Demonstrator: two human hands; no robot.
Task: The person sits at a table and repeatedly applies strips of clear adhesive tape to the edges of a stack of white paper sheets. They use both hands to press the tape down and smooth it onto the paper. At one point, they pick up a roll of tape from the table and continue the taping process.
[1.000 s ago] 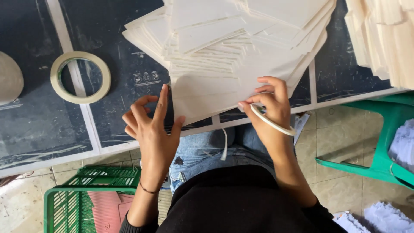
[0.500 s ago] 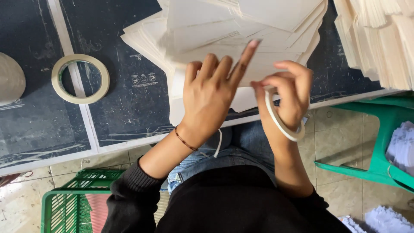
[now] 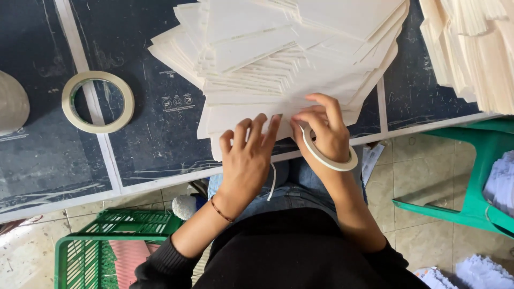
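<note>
Hands are meeting at the near edge of a fanned stack of cream paper sheets that is lying on the dark counter. The left hand is resting palm down with fingers stretched flat, gripping nothing, its fingertips pressing on the lowest sheet. The right hand is wearing a small tape roll looped around the wrist, while its thumb and fingers are pinching closed on the tape's end right at the sheet's edge, just beside the left fingertips. A larger tape roll is lying flat on the counter, well apart to the left. A green basket is sitting on the floor below, and a green plastic chair is standing at the right.
</note>
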